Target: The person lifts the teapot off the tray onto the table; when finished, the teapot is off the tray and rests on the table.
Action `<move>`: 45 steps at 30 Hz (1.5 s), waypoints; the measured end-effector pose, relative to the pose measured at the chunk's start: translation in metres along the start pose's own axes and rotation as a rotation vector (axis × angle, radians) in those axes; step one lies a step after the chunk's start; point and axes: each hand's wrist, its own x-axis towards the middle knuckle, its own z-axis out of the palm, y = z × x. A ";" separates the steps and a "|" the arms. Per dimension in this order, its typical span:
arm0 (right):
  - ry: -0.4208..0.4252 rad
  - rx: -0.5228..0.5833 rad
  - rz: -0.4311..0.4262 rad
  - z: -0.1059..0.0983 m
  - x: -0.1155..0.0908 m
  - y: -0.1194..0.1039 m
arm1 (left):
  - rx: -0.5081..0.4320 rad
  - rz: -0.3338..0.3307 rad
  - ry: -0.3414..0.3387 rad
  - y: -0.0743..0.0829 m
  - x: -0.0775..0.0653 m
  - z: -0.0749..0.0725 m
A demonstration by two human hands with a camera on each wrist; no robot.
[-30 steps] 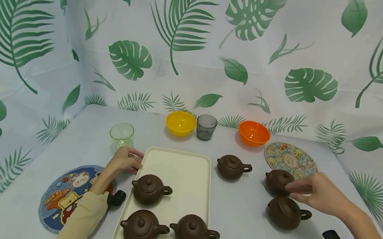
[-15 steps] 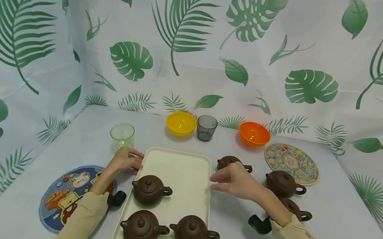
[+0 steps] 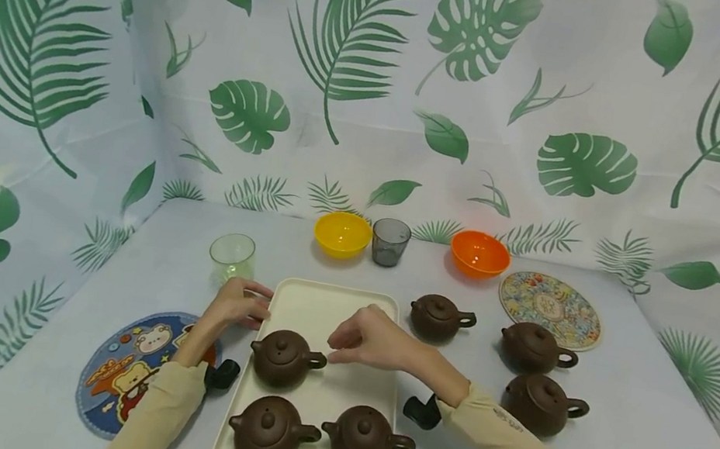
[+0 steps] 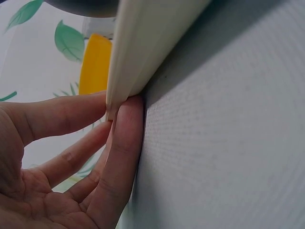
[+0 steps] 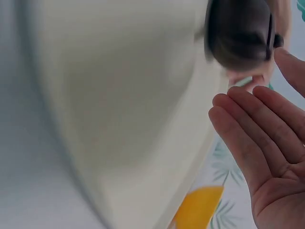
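Around the left rim of the cream tray (image 3: 336, 303), my left hand (image 3: 234, 305) pinches the edge; the left wrist view shows thumb and fingertips (image 4: 127, 114) against it. My right hand (image 3: 373, 338) hovers over the tray with nothing held, its fingertips close to the handle of a brown teapot (image 3: 282, 357). In the right wrist view those fingers (image 5: 238, 136) lie nearly straight and side by side, thumb apart, beside the blurred teapot (image 5: 240, 36). Two more teapots, one front left (image 3: 265, 437) and one front right (image 3: 360, 444), stand on the tray.
Right of the tray stand a small teapot (image 3: 438, 319), a middle one (image 3: 533, 348) and a tilted-looking one (image 3: 539, 406). Behind are a yellow bowl (image 3: 342, 236), grey glass (image 3: 389, 243), orange bowl (image 3: 479, 255) and patterned mat (image 3: 550, 309). A green glass (image 3: 232, 255) and blue mat (image 3: 119, 383) lie left.
My right hand has moved left from the teapots on the right, across the small teapot, to above the tray. My left hand stays at the tray's left rim.
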 end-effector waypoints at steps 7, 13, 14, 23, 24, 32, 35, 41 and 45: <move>-0.023 -0.018 -0.057 0.014 0.013 -0.008 | 0.005 -0.007 -0.003 0.002 0.000 0.000; -0.007 -0.048 -0.044 0.021 0.017 -0.010 | 0.000 -0.006 -0.002 0.002 -0.001 0.000; -0.004 -0.047 -0.037 0.021 0.017 -0.011 | -0.002 -0.004 -0.002 0.002 -0.001 0.000; 0.013 -0.099 -0.065 0.018 0.012 -0.010 | -0.009 -0.004 0.000 0.001 -0.001 0.001; 0.012 -0.095 -0.065 0.017 0.011 -0.009 | -0.011 -0.008 0.001 0.001 -0.001 0.001; 0.047 0.007 -0.017 -0.002 -0.017 0.002 | -0.006 -0.014 0.012 0.001 -0.001 0.003; 0.097 0.027 -0.012 -0.014 -0.034 0.008 | -0.013 -0.013 0.007 0.001 -0.001 0.003; 0.176 -0.019 0.029 -0.039 -0.071 0.026 | -0.020 -0.012 0.005 0.001 -0.001 0.002; 0.204 -0.045 0.079 -0.050 -0.097 0.036 | -0.002 -0.017 0.008 0.000 -0.001 0.002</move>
